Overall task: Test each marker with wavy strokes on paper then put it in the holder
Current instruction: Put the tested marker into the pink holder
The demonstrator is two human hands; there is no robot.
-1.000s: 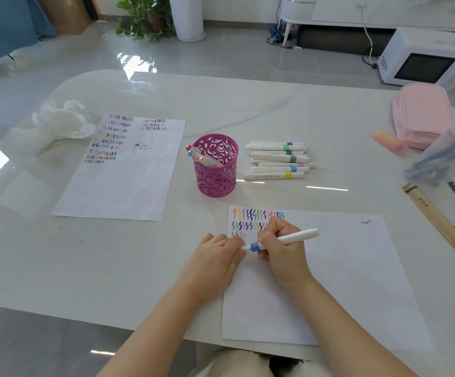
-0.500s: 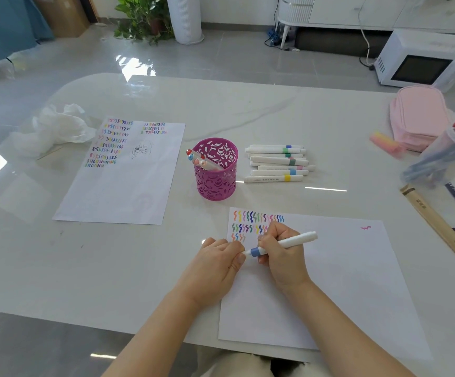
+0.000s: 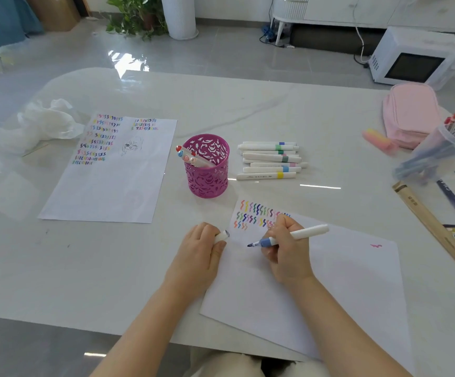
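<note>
White glossy desk [image 3: 248, 104] carries: near sheet [image 3: 329, 281], left sheet [image 3: 106, 186], pink holder [image 3: 207, 172], loose markers [image 3: 270, 160], crumpled white wrap [image 3: 44, 123], pink pouch [image 3: 411, 112], clear tub [image 3: 438, 153], wooden ruler [image 3: 433, 229].

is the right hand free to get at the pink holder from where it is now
Probably yes: only bare table and a corner of the paper lie between the right hand and the holder. It grips the uncapped marker, though, and the left hand holds the cap.
</note>
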